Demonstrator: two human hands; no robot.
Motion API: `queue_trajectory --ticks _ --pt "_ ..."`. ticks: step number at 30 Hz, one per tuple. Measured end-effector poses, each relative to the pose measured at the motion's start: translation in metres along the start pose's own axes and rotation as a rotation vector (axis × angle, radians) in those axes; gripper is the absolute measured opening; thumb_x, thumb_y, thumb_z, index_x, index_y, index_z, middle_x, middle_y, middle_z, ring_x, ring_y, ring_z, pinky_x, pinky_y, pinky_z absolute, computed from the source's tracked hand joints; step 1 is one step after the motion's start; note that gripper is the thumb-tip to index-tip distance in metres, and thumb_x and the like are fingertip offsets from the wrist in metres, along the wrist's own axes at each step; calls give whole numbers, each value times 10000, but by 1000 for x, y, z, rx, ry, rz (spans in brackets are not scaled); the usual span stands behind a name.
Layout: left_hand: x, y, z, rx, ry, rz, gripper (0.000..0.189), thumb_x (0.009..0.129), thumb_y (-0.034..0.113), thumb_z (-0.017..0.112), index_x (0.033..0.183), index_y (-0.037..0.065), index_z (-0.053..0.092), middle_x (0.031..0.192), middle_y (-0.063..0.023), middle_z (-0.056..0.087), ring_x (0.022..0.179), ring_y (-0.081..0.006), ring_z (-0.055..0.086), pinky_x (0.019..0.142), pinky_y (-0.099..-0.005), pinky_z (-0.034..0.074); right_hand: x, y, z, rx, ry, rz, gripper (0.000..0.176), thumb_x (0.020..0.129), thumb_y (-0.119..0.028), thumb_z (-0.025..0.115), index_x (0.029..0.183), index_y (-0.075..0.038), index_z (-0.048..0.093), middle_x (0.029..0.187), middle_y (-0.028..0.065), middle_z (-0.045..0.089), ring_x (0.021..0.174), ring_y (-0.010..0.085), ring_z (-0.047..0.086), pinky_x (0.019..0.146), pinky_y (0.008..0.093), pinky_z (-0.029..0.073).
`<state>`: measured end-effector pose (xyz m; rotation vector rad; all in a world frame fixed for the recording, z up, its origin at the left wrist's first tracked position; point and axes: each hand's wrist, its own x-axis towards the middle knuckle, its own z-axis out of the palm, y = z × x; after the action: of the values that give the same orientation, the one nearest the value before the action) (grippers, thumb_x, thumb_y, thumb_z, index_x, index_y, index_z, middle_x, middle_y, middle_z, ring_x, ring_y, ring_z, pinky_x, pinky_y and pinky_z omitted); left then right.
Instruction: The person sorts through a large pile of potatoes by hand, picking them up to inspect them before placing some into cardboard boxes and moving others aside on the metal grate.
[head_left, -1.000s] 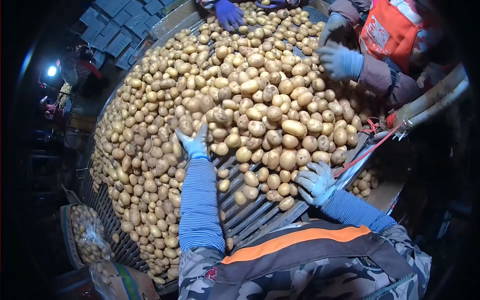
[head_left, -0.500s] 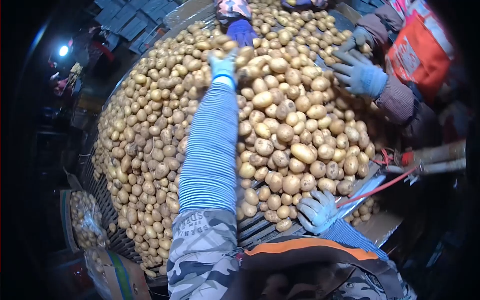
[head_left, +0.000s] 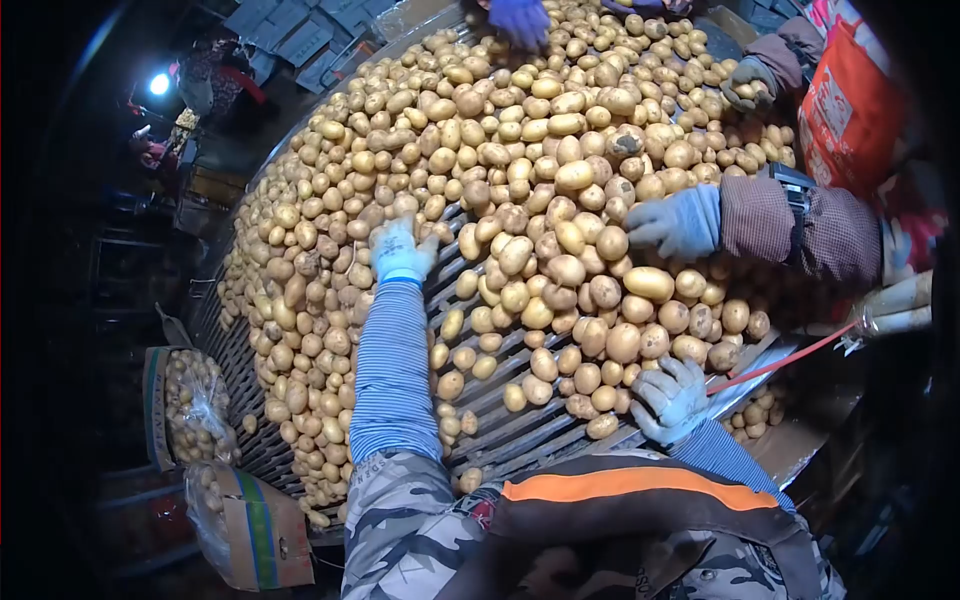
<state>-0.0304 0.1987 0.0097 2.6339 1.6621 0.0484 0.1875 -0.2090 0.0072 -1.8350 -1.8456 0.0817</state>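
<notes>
A large heap of potatoes (head_left: 574, 176) lies on a slatted sorting table (head_left: 505, 433). My left hand (head_left: 402, 252), in a pale blue glove, reaches to the left part of the heap. Its thumb is apart from its fingers, and the fingertips meet potatoes beside a bare strip of slats. My right hand (head_left: 672, 402), gloved likewise, rests at the near right edge of the table with its fingers spread against the nearest potatoes. I see nothing gripped in either hand.
At the right, a co-worker's gloved hand (head_left: 678, 222) touches potatoes and another gloved hand (head_left: 750, 84) holds some. A purple glove (head_left: 520, 20) shows at the far side. Boxes of potatoes (head_left: 196, 405) stand at lower left. A red cord (head_left: 785, 368) runs near my right hand.
My left hand has come back from the far side of the heap, down and left, and bare slats now show beside it. A co-worker's hand has reached further in from the right.
</notes>
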Motion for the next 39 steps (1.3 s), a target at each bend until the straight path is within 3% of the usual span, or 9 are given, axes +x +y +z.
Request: queue_trajectory --ticks 3,10,18,20,22,25,31,34,39 --pt "-12 -9 45 -527 -24 -41 540 761 337 669 1223 94 529 1250 -197 488 1161 -361 473 1001 -411 386 -1 -4 1 -23 29 1 367 624 -227 706 971 -129 638 1027 28 592 1013 284 507 878 471 383" --pt "-127 -8 21 -481 -127 165 878 681 248 741 1404 50 283 1315 -244 423 1228 -365 426 1054 -400 341 -8 -5 6 -34 48 13 364 647 -229 714 994 -144 643 1017 32 608 1038 290 511 922 486 361" --pt "-157 36 37 -901 -93 -43 588 710 177 750 1239 110 503 1089 -151 603 985 -275 588 883 -368 469 -11 -13 6 -55 104 -18 367 642 -177 706 994 -110 622 1015 62 613 1034 315 537 920 482 391" --pt "-190 64 -9 -1165 -160 -187 562 766 211 722 1253 79 477 1067 -138 585 951 -271 576 893 -374 467 -11 -12 9 115 131 25 354 659 -165 701 996 -95 623 1019 88 610 981 319 562 882 443 428" --pt "-211 77 3 -980 31 121 640 825 221 679 1349 26 369 1255 -163 507 1140 -250 498 987 -348 405 -9 -34 12 356 172 147 412 734 -191 690 1110 -52 592 1061 114 604 892 284 606 828 364 479" --pt "-254 99 -48 -1126 -116 440 857 750 346 733 1396 -16 301 1361 -202 420 1277 -299 399 1053 -375 331 22 -86 10 1752 -46 894 610 848 -379 626 1374 -167 400 1182 82 558 972 235 601 788 398 512" --pt "-293 -127 -90 -462 630 -291 473 800 33 610 1242 -32 457 1179 -188 527 991 -276 562 891 -332 469 17 -89 34 2105 3 1165 516 870 -307 623 1321 -152 425 1119 121 598 811 281 658 488 291 537" --pt "-360 -243 -11 -335 762 -884 491 868 277 596 1242 -21 486 1197 -263 521 1076 -377 538 938 -422 444 13 -98 49 2146 -185 1098 529 866 -341 625 1319 -152 426 1100 104 611 762 273 668 495 307 542" --pt "-331 -172 -21 -932 822 -801 542 881 208 604 1319 -30 391 1324 -195 445 1201 -293 450 1023 -381 376 39 -128 63 2200 -316 1110 485 870 -333 607 1303 -167 466 1058 79 618 727 250 665 498 313 553"
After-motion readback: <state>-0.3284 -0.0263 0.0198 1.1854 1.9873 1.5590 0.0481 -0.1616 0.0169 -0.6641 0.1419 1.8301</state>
